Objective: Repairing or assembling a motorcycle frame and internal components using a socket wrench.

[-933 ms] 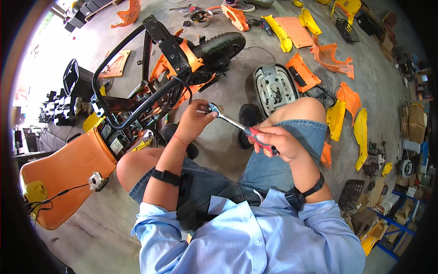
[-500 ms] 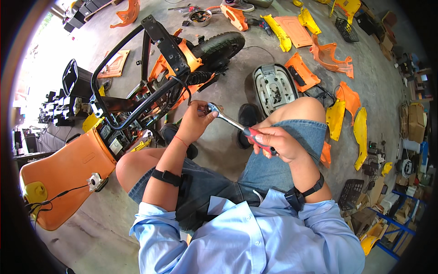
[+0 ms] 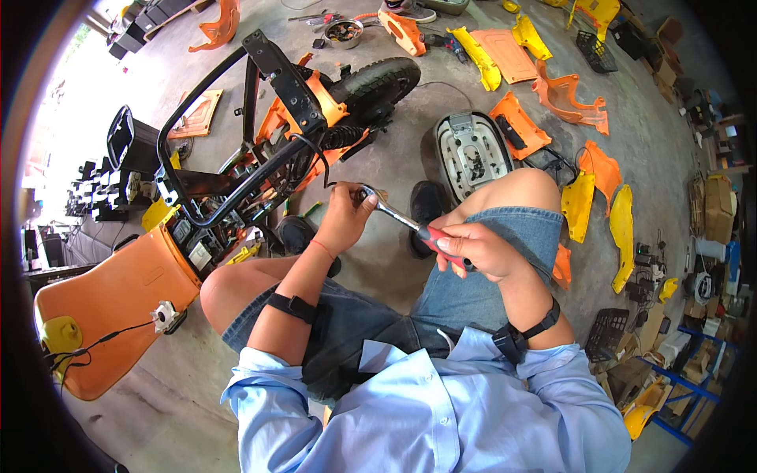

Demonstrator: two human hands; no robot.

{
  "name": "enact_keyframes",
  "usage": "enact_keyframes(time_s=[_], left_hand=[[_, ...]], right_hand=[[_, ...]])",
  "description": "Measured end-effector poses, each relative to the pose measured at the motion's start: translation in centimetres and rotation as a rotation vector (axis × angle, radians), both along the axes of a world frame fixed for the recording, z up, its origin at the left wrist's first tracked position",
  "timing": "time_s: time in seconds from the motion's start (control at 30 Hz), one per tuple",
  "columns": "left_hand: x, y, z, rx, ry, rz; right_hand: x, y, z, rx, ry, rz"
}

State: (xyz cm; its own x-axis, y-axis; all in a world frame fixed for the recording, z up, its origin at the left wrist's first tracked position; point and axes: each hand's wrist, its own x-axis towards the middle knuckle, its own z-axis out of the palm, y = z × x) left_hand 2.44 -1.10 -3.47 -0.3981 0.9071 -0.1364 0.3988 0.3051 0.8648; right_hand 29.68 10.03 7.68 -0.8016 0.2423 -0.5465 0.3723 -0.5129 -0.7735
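My right hand (image 3: 481, 251) is wrapped round the red and black handle of a ratchet wrench (image 3: 400, 216), whose chrome shaft slants up and left. At its head end, the fingers of my left hand (image 3: 344, 219) are closed, with the thumb against the head. Whether a socket sits there is hidden by the fingers. Both hands are above my knees, apart from the machine. Just beyond my left hand stands a partly stripped two-wheeled vehicle (image 3: 303, 98) with a black tube frame, orange panels and a thick black tyre.
An orange seat-like panel (image 3: 118, 307) lies at the left. Beyond my right knee is a grey oval cover (image 3: 474, 150) with small dark pieces in it. Orange panels (image 3: 569, 98) and yellow panels (image 3: 623, 236) lie about the floor. A metal bowl (image 3: 344, 31) of small parts sits at the back.
My left hand and the head of the ratchet wrench have dropped slightly, the left hand also shifting a little right. My right hand keeps its hold with a small shift left.
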Motion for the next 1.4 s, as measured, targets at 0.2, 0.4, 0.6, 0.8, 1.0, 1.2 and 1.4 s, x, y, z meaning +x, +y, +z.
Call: enact_keyframes(time_s=[0.2,0.4,0.6,0.8,1.0,1.2,1.4], left_hand=[[-0.3,0.1,-0.4,-0.094,-0.068,-0.015],[-0.2,-0.1,-0.8,-0.145,0.092,0.032],[-2.0,-0.5,3.0,-0.357,0.088,-0.134],[-1.8,-0.2,7.0,-0.315,-0.046,-0.097],[-1.8,-0.1,8.5,-0.347,0.129,-0.088],[-1.3,-0.3,10.0,-0.355,0.258,-0.079],[-1.1,-0.6,8.6,-0.269,0.295,-0.014]], right_hand=[[-0.3,-0.5,-0.6,-0.002,0.012,-0.037],[-0.8,-0.5,-1.2,-0.027,-0.091,-0.069],[-1.2,-0.8,-2.7,0.124,-0.267,-0.075],[-1.4,-0.9,-4.8,0.315,-0.297,-0.08],[-1.7,-1.0,-5.7,0.372,-0.366,-0.065],[-1.9,-1.3,-5.3,0.365,-0.369,-0.063],[-2.0,-1.4,-5.1,0.369,-0.388,-0.056]])
